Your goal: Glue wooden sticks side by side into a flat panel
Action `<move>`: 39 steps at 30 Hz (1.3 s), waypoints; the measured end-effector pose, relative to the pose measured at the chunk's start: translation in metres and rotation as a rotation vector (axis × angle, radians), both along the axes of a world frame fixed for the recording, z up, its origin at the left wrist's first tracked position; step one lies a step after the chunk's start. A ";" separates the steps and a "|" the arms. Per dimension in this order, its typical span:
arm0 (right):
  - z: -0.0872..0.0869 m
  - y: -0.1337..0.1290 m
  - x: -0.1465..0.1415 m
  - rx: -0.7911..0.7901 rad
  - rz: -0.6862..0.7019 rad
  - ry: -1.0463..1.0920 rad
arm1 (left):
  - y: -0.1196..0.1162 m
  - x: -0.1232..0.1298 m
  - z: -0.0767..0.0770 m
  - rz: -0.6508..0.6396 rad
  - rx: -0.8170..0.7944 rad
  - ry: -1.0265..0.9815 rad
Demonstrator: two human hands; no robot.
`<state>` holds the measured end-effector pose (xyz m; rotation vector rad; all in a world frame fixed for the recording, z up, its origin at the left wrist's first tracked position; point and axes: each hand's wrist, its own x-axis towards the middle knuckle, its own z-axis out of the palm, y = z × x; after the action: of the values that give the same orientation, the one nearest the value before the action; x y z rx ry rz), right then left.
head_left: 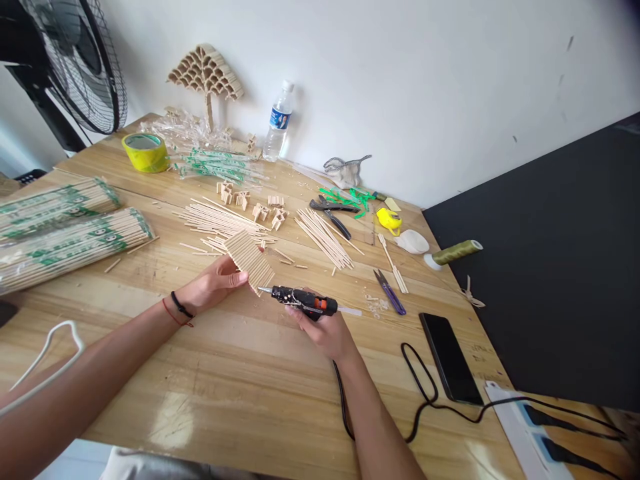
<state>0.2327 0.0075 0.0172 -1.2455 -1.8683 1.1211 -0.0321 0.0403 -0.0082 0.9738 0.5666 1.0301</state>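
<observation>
My left hand grips a small panel of wooden sticks laid side by side, with the thumb on its lower edge. The panel is tilted above the wooden table. A black glue gun is in my right hand, fingers wrapped round its handle. Its metal nozzle points left and meets or nearly meets the panel's lower corner. A clear glue stick pokes out of its back end. Behind the panel lies a pile of loose sticks, with a second pile to the right.
Small stick pieces, pliers and yellow tape lie farther back, near a bottle and a stick tree. Scissors, a phone and a black cable are at right. Bagged sticks lie at left.
</observation>
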 end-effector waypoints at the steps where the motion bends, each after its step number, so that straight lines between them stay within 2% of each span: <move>1: -0.001 0.001 0.000 0.006 -0.015 -0.001 | 0.000 0.000 0.000 -0.001 0.001 0.005; 5: -0.009 0.004 0.002 0.046 -0.091 -0.006 | 0.000 0.000 -0.002 0.003 0.010 0.025; 10: -0.013 0.004 0.003 0.048 -0.078 -0.014 | 0.001 0.000 -0.002 0.004 0.013 0.036; 16: -0.012 0.004 0.004 0.054 -0.104 -0.020 | 0.000 0.000 -0.001 0.011 0.007 0.031; 39: -0.001 0.001 0.002 -0.009 -0.039 -0.017 | 0.000 0.000 -0.003 0.017 -0.006 0.020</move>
<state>0.2347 0.0084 0.0161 -1.2941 -1.8457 1.1026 -0.0324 0.0404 -0.0110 0.9763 0.5953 1.0341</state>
